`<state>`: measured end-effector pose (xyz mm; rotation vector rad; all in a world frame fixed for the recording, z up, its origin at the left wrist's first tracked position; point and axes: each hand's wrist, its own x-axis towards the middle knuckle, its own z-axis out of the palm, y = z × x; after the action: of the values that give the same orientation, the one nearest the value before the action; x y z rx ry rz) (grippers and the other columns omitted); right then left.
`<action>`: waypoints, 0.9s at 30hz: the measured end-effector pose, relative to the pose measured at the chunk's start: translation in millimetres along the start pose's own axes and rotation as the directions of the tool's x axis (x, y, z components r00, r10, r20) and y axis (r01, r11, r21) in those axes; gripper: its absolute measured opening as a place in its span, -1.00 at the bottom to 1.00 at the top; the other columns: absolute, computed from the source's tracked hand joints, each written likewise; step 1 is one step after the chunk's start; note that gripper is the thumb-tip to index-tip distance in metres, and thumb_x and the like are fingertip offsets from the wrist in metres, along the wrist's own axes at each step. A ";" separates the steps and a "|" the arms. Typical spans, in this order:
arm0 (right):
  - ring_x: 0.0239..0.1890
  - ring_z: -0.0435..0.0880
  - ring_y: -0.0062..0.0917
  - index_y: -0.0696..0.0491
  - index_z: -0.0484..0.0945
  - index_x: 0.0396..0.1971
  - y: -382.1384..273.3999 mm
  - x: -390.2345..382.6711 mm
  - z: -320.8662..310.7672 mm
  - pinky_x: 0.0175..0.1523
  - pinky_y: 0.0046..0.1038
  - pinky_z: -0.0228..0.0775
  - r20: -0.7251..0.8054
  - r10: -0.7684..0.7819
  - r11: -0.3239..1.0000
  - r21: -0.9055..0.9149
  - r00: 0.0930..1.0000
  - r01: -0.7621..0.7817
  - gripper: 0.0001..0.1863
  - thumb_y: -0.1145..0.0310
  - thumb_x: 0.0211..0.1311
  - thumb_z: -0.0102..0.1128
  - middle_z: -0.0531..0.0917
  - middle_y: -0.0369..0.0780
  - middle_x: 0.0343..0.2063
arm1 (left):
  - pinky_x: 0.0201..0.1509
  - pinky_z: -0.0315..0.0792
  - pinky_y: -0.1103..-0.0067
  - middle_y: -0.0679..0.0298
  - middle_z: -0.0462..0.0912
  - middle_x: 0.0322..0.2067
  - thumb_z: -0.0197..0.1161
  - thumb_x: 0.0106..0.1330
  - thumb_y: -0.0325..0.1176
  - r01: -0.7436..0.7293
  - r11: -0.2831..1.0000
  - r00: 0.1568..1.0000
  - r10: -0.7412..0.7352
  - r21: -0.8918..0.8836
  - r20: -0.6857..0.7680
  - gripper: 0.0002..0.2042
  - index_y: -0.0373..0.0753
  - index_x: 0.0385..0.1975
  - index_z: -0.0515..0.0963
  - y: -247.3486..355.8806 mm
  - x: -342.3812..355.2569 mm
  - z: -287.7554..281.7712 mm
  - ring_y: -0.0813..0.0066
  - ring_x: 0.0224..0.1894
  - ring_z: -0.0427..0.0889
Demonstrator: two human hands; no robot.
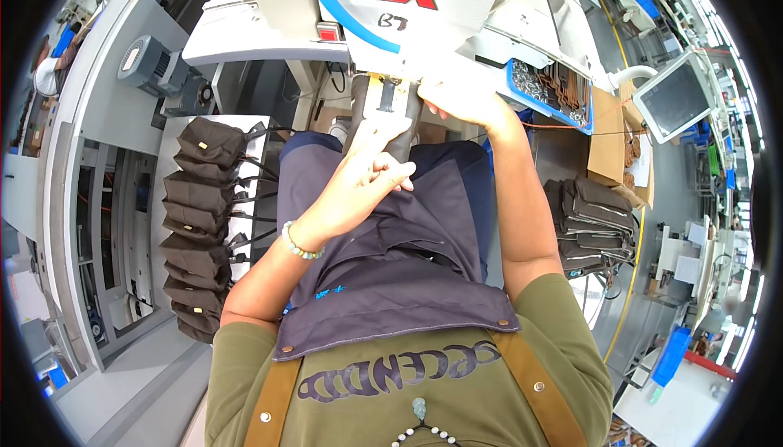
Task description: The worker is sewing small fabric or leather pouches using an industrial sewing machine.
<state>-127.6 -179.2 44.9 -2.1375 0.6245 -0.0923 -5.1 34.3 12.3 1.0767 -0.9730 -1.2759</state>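
— What are the hands on?
— A dark, soft leather-like piece [390, 117] under the white sewing machine [391, 6]. The left hand [367, 178] rests on it with fingers curled, the right hand [457, 96] pinches its upper edge.
— And around them?
— Folded dark pouches [200, 227] stacked in a row to the left, flat dark pieces [591, 219] piled to the right, a blue tray [546, 92] of small metal parts.

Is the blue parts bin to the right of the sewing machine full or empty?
Partly full. The blue bin holds a heap of small metal pieces and brown strips; its far end is cut off by the machine.
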 end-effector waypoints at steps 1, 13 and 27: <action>-0.64 0.55 -0.63 0.22 0.60 -0.12 1.3 0.3 2.1 -0.47 -0.54 0.44 -0.034 -0.017 0.996 0.084 0.999 0.020 -0.73 0.44 0.24 0.10 0.60 -0.24 -0.63 | -0.19 0.49 0.68 0.16 0.36 0.13 0.19 0.42 -0.41 -0.001 1.000 1.000 0.001 -0.004 -0.001 -0.45 -0.33 0.37 0.20 -0.4 0.2 -0.1 0.63 -0.26 0.62; -0.66 0.55 -0.63 0.15 0.57 -0.57 9.4 8.0 -3.5 -0.50 -0.57 0.41 0.005 -0.060 0.979 0.197 0.998 0.058 -0.72 0.32 0.29 0.10 0.61 -0.26 -0.67 | -0.18 0.52 0.64 0.12 0.21 0.27 0.27 0.35 -0.40 -0.098 0.967 0.994 0.085 0.234 0.064 -0.49 -0.33 0.28 0.36 3.7 5.9 2.2 0.58 -0.27 0.63; -0.71 0.51 -0.69 0.17 0.67 -0.27 17.7 19.5 -13.9 -0.56 -0.56 0.36 -0.055 -0.056 0.988 0.139 0.997 0.063 -0.70 0.22 0.39 0.11 0.54 -0.30 -0.72 | -0.26 0.56 0.67 0.24 0.26 0.18 0.28 0.36 -0.39 -0.093 0.910 0.995 0.073 0.405 0.066 -0.52 -0.34 0.25 0.38 6.3 30.2 8.5 0.66 -0.33 0.61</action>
<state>-121.7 -207.2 36.5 -2.0223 0.5669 -0.2186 -9.8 3.5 19.6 1.3102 -1.3493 -1.0560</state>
